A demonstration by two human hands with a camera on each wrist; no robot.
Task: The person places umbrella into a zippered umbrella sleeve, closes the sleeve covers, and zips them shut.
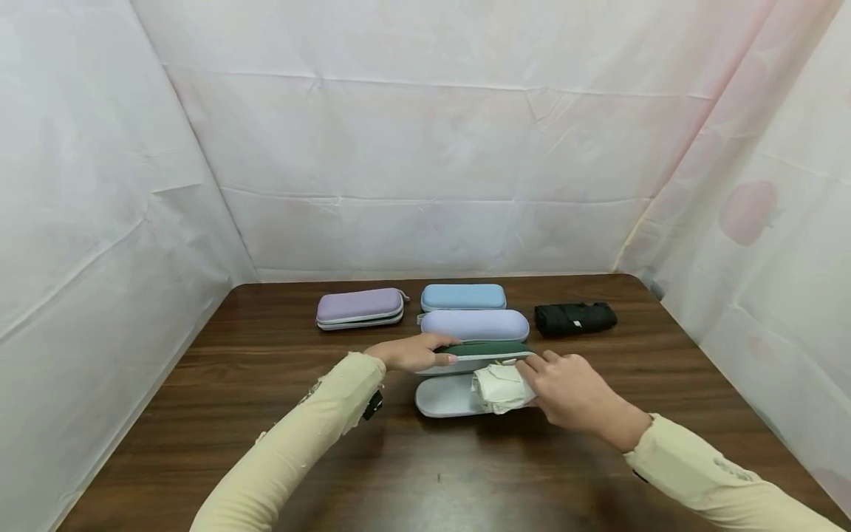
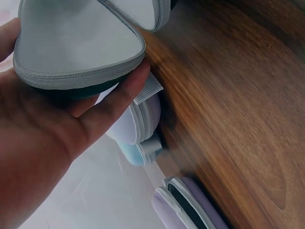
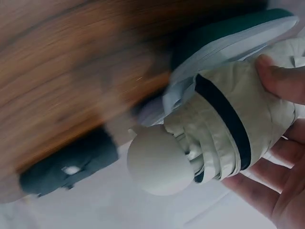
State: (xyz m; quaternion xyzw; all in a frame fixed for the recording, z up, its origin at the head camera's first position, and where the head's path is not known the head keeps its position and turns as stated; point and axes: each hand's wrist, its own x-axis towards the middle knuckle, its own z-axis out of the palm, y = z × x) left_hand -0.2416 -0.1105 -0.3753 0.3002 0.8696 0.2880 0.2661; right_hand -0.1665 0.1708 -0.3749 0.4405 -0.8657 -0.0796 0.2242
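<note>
A green zip case with a pale grey lining lies open at the middle of the table. My left hand grips the left end of its raised half; the left wrist view shows fingers and thumb spread round the rim. My right hand holds a folded cream umbrella over the right part of the case's near half. A dark strap and a rounded cream end cap show on the umbrella in the right wrist view.
Behind the green case lie a lavender case and a blue case. A purple case, partly unzipped, sits to the left. At the right rests a folded black umbrella. Pale sheets hang round the table's back and sides.
</note>
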